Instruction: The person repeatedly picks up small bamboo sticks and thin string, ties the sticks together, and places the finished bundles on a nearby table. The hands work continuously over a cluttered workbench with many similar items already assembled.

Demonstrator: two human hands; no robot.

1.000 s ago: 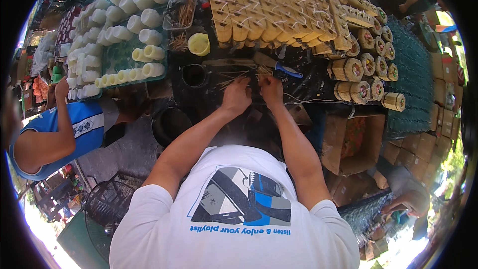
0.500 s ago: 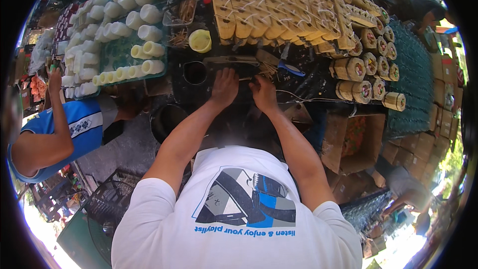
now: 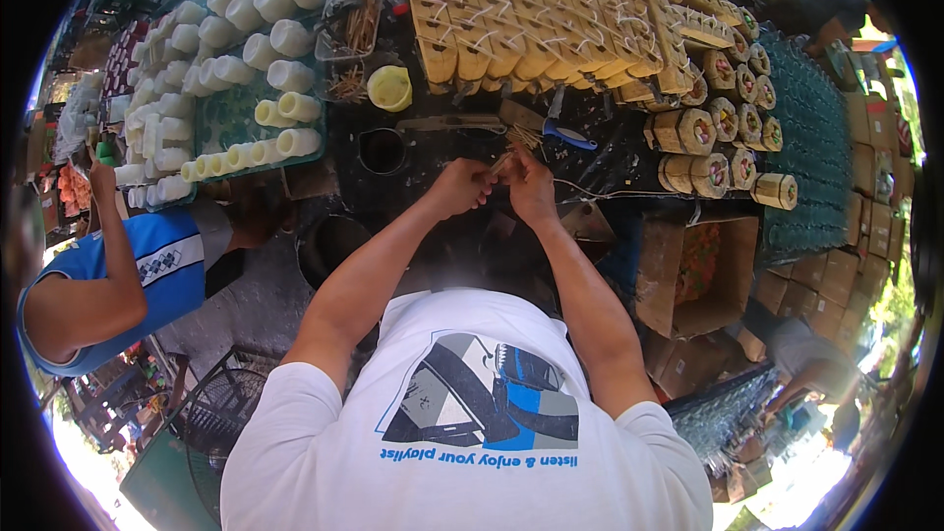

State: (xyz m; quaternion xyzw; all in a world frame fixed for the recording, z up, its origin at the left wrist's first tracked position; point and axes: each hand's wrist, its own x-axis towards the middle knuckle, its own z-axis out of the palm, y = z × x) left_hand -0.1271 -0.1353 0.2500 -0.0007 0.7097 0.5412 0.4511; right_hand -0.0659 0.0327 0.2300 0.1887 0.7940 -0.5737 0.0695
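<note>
Both my hands meet above the near edge of the dark worktable (image 3: 615, 162). Between their fingertips is a small pale wooden stick (image 3: 501, 164). My left hand (image 3: 458, 188) has its fingers closed on the stick's left end, while my right hand (image 3: 532, 189) pinches it from the other side. Just beyond lies a small pile of thin wooden sticks (image 3: 527, 137). To the pile's right rests a tool with a blue handle (image 3: 572, 136). A long flat metal strip (image 3: 442, 124) lies behind my left hand.
Rows of tied wooden pieces (image 3: 531, 25) fill the far table, with round wooden bundles (image 3: 693, 133) at right. White cups (image 3: 265, 49) stand on a green tray at left, near a yellow cup (image 3: 390, 88). Below the table are an open carton (image 3: 654, 280) and, at left, another person (image 3: 113, 265).
My left hand, flat on the table before, has drawn back and closed. My right hand has turned toward it, and the small stick now shows between them.
</note>
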